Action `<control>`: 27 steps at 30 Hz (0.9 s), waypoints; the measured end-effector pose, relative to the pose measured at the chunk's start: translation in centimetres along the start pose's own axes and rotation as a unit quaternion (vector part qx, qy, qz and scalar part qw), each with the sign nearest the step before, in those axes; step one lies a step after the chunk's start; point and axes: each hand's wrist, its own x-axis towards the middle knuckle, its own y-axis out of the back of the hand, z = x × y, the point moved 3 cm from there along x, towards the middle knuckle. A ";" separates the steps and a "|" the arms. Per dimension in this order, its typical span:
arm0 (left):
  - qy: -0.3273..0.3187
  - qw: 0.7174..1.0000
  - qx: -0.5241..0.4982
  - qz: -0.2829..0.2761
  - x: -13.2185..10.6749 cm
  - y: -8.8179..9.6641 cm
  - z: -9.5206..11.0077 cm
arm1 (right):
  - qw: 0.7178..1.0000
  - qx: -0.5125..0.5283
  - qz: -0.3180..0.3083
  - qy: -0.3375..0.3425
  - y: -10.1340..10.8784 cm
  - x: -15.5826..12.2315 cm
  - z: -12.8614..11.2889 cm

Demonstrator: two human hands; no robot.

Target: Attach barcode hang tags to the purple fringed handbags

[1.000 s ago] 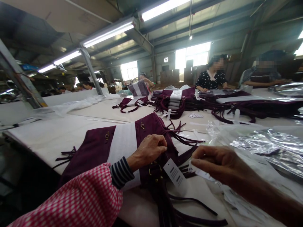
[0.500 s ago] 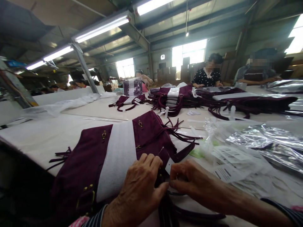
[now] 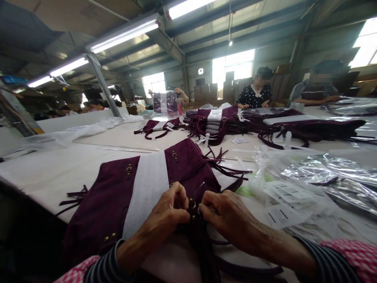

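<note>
Pinching the strap (image 3: 196, 236) of a plum suede bag (image 3: 188, 165), the left hand (image 3: 160, 212) and right hand (image 3: 232, 220) meet at its brass buckle (image 3: 192, 206), fingers (image 3: 176, 192) clenched on it. The bag lies flat on the white counter (image 3: 53, 173) — printed labels (image 3: 282, 215) and silvery plastic bags (image 3: 312, 169) just to its right, more fringed bags (image 3: 212, 122) beyond.

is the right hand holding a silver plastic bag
No, the right hand touches a dark purple suede strap, away from the silver plastic bags.
</note>
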 end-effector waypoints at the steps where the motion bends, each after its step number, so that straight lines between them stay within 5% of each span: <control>1: -0.001 1.000 -0.012 -0.005 0.0 0.2 -0.2 | 1.000 -0.011 -0.005 0.002 -0.1 -0.1 -0.1; 7: -0.022 0.999 0.016 -0.037 0.0 0.7 -0.7 | 0.998 -0.018 -0.036 0.044 -0.4 -0.3 0.1; 14: -0.096 0.956 0.277 0.001 -1.0 0.6 0.6 | 0.995 0.018 -0.071 0.062 0.1 -0.5 0.7; 20: -0.042 0.985 0.160 -0.055 -0.9 1.5 0.0 | 0.952 -0.115 -0.072 0.273 0.0 -1.6 0.5; 27: -0.020 0.994 0.077 -0.076 -0.4 2.1 -0.4 | 0.899 -0.215 -0.013 0.382 -0.9 -1.7 1.4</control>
